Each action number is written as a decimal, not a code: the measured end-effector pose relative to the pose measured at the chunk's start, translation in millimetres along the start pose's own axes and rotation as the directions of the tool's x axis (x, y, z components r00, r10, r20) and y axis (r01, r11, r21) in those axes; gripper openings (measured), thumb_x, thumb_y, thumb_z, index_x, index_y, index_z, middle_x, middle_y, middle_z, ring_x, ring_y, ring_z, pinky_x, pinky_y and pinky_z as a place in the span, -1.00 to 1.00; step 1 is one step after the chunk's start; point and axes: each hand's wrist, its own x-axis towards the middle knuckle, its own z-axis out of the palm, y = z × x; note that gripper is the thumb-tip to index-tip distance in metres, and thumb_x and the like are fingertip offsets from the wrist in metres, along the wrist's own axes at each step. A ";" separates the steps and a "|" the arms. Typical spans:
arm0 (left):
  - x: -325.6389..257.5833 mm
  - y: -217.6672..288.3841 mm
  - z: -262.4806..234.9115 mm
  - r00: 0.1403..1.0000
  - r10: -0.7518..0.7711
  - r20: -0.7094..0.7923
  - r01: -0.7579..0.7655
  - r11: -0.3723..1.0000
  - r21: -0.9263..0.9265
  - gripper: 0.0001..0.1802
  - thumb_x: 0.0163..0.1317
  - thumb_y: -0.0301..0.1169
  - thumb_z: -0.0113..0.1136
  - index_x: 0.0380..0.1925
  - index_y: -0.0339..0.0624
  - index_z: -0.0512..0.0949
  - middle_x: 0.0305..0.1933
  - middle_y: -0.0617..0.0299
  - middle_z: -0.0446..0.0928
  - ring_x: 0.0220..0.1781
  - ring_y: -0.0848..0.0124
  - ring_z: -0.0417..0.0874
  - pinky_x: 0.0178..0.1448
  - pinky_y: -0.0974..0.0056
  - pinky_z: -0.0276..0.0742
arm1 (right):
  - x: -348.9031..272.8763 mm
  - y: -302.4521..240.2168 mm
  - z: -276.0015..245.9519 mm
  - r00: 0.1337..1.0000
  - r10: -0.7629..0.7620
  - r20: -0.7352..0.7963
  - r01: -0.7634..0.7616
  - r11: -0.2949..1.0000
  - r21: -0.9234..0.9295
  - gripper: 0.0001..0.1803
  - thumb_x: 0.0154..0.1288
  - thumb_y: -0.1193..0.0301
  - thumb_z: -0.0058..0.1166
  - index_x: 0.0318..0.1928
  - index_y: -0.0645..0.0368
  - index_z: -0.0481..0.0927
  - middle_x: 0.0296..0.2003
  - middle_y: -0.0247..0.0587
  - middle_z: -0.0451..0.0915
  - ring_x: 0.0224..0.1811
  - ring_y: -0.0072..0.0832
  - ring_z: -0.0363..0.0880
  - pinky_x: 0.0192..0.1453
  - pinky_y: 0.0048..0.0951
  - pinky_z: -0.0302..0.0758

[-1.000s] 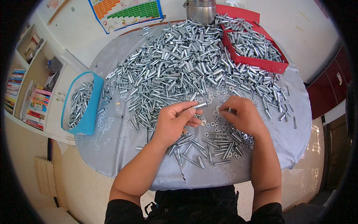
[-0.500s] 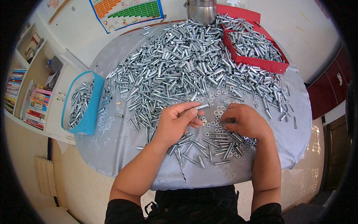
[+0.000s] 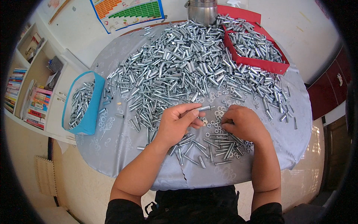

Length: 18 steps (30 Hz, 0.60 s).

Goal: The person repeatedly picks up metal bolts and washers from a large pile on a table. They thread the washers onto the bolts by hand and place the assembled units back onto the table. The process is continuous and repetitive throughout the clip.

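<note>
My left hand [image 3: 176,121] is closed, pinching a silver bolt with a metal sleeve [image 3: 204,108] between thumb and fingers; its thin end points right. My right hand [image 3: 243,122] bends down over the loose nuts and washers [image 3: 220,109], fingertips curled together. What those fingertips hold, if anything, is hidden. Below and between the hands lies a small heap of bolts [image 3: 223,145], with a few washers at its right side. A short loose sleeve [image 3: 201,162] rests on the cloth in front of that heap.
A large pile of bolts and sleeves [image 3: 167,63] covers the far half of the cloth-covered table [image 3: 123,160]. At the left stands a blue box [image 3: 89,121] of bolts, at the back right a red box [image 3: 261,65] of them. Behind the pile is a metal pot [image 3: 202,13].
The bolt in my left hand has tipped slightly, its right end now a little lower. My right hand has shifted only slightly over the nuts.
</note>
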 end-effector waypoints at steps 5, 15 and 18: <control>0.0 -0.2 0.6 1.000 0.004 0.003 -0.004 1.000 0.005 -0.69 0.36 -0.47 0.09 0.05 -0.37 0.54 -0.14 -0.02 0.67 -0.28 0.36 0.72 -0.20 0.31 0.69 | -1.2 -0.2 0.2 1.000 -0.011 0.009 0.011 1.000 -0.006 -0.87 0.09 0.32 0.18 -0.39 0.08 0.67 -0.36 -0.15 0.57 -0.23 -0.14 0.59 -0.15 -0.14 0.52; 0.7 -0.2 2.0 1.000 -0.008 0.008 0.008 1.000 0.003 -0.70 0.38 -0.47 0.07 0.05 -0.40 0.53 -0.14 0.00 0.66 -0.28 0.40 0.71 -0.20 0.35 0.67 | 0.6 -5.5 5.8 1.000 0.029 -0.004 -0.029 0.997 -0.068 -0.85 0.13 0.33 0.12 -0.40 0.15 0.61 -0.34 -0.10 0.57 -0.22 -0.10 0.59 -0.15 -0.13 0.52; 0.1 -1.2 0.6 1.000 -0.006 0.009 0.006 1.000 0.012 -0.70 0.38 -0.47 0.07 0.05 -0.39 0.53 -0.14 0.00 0.66 -0.28 0.40 0.71 -0.19 0.35 0.67 | 0.6 -10.4 2.7 0.999 0.033 0.016 -0.032 0.997 -0.071 -0.84 0.15 0.33 0.10 -0.40 0.16 0.60 -0.33 -0.08 0.56 -0.21 -0.09 0.59 -0.14 -0.12 0.52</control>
